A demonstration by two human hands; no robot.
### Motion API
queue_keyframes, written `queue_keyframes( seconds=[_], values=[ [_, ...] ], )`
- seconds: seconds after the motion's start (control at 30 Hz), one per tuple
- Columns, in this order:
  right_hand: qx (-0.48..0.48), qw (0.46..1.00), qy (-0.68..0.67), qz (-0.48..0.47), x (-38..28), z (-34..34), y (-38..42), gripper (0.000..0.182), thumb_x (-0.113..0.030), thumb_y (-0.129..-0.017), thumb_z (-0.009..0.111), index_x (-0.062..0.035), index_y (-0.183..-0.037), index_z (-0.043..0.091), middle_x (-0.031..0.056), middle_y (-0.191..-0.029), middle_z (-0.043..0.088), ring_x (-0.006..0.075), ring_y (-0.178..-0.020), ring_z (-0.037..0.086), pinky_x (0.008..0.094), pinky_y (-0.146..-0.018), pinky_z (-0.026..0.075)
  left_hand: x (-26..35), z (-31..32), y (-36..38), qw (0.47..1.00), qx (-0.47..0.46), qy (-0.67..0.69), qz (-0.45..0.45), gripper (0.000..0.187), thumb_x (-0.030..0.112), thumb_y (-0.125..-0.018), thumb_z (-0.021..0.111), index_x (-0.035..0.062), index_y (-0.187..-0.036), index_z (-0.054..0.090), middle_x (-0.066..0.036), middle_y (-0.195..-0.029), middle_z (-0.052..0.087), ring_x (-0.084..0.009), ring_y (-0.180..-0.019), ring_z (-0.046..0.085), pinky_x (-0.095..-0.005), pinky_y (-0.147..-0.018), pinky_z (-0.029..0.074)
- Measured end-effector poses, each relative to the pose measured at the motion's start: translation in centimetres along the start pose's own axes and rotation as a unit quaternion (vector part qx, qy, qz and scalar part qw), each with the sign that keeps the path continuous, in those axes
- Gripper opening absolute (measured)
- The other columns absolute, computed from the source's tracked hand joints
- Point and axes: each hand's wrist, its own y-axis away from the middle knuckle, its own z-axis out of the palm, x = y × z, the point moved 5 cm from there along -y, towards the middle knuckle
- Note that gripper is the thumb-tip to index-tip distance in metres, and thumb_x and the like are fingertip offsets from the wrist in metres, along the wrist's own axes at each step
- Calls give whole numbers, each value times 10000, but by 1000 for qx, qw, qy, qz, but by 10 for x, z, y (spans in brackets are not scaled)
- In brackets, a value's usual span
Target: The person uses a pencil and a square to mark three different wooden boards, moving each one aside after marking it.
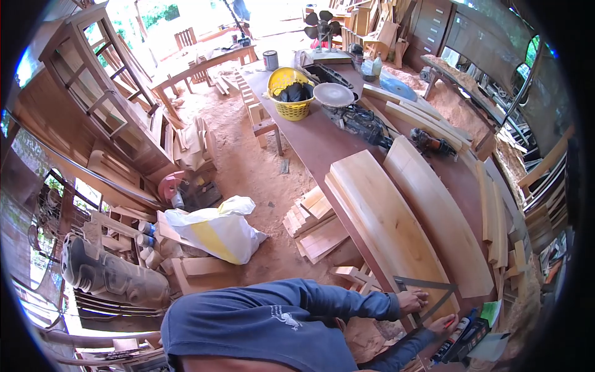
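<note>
My left hand holds a dark, flat carpenter's square down on the near end of a thick, curved wooden board. Its fingers are bent over the tool's inner edge. My right hand is closed around a thin red pencil or marker, beside the board's end and close to the square's lower arm. Whether its tip touches the wood cannot be seen. A second curved board lies alongside the first on the brown worktable.
By my right hand are a dark box and bottles. Further along the table are power tools, a yellow basket and a fan. A white sack and stacked wood offcuts lie on the sawdust-covered floor.
</note>
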Motion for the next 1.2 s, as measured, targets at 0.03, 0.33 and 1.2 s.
queue_keyframes(
  seconds=[0.03,0.33,1.2],
  values=[
    [-10,1000,10,-6,-4,-5,0,347,-290,-1039,527,2,-1171,660,267,-1138,670,426,-1033,635,458,-909,516,0,1,1,1000,1,-3,5,307,163,-718,627,33,-982,715,-157,-1396,594,-418,-1431,389,-573,-1209,284],
    [-49,998,12,-25,-53,-35,5,356,-280,-1052,505,14,-1186,654,265,-1170,667,429,-1086,630,469,-957,501,9,-12,4,1000,-6,-6,9,334,147,-732,626,34,-1039,690,-165,-1379,593,-422,-1420,398,-572,-1190,301],
    [-91,947,-309,-8,-38,-41,0,408,-186,-1110,371,69,-1423,429,254,-1444,479,340,-1380,460,452,-1174,352,41,-39,-16,994,-105,14,-31,488,2,-843,605,10,-1331,604,-175,-1492,514,-419,-1484,320,-532,-1226,281]
  ],
)
